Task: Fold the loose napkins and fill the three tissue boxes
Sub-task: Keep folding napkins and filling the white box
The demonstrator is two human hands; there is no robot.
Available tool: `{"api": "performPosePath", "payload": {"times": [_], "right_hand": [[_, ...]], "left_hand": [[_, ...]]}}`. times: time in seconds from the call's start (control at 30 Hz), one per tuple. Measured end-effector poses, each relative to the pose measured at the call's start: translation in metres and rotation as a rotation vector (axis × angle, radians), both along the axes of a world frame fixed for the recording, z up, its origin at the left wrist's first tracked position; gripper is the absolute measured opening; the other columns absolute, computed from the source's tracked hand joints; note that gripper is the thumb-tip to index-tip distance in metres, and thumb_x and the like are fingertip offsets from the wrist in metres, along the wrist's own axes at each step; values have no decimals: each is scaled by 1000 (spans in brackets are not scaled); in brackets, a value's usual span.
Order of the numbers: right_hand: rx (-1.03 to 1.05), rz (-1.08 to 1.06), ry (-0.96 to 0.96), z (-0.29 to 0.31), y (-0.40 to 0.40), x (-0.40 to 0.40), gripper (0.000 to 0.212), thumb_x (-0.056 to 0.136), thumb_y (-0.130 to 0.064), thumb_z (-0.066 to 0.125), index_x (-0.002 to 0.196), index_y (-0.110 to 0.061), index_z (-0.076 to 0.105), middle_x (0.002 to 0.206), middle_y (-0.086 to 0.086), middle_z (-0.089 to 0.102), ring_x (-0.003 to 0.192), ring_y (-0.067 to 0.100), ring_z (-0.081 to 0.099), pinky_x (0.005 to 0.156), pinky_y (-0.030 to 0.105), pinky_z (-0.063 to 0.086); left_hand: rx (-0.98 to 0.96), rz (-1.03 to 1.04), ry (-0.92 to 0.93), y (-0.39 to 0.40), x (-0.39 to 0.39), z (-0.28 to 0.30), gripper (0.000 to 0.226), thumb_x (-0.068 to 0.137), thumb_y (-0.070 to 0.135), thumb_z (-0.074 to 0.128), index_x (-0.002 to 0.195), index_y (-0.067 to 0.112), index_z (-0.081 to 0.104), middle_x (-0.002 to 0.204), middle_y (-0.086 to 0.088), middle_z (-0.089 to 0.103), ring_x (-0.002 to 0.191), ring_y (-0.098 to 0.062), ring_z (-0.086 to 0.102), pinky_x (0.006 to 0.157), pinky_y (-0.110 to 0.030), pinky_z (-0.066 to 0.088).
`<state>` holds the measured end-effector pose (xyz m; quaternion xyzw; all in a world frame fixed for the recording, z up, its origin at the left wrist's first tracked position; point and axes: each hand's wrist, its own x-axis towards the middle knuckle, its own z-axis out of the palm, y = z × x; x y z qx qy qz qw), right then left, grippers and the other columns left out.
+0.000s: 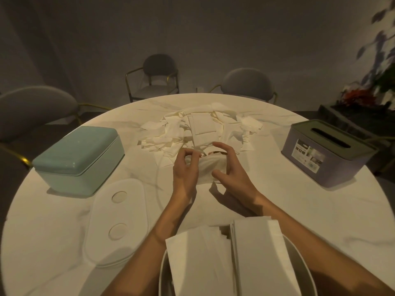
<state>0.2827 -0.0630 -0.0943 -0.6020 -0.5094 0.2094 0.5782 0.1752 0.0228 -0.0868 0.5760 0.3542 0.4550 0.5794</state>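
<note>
A person sits at a round white table (64, 242), both hands just in front of a heap of loose napkins (181, 133) at the table's far middle. The left hand (184, 169) pinches one napkin (208, 169) by its near-left edge, fingers curled. The right hand (229, 167) arches over the same napkin, fingers spread and bent, thumb on the paper; whether it grips is unclear. The hands are close together, the napkin between them.

Left of the heap sits a teal box (79, 159), lid closed. Right of the heap sits a purple box (327, 154) with a slot on top. Nearest the person, well back from the heap, a white box (299, 259) holds folded napkins (245, 257); its lid (116, 223) lies flat to the left.

To fold well, it seems best to flatten the sheet first, match edge to edge, then press the crease.
</note>
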Motion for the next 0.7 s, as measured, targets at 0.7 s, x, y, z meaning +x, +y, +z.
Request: {"api": "performPosePath", "payload": {"times": [0.7], "right_hand": [[-200, 46, -77, 58, -52, 16, 27, 90, -25, 75, 116, -17, 70, 108, 2, 73, 99, 22, 71, 84, 37, 62]], "left_hand": [[429, -293, 411, -7, -68, 51, 25, 88, 30, 81, 108, 18, 72, 101, 9, 69, 91, -6, 62, 76, -24, 47]]}}
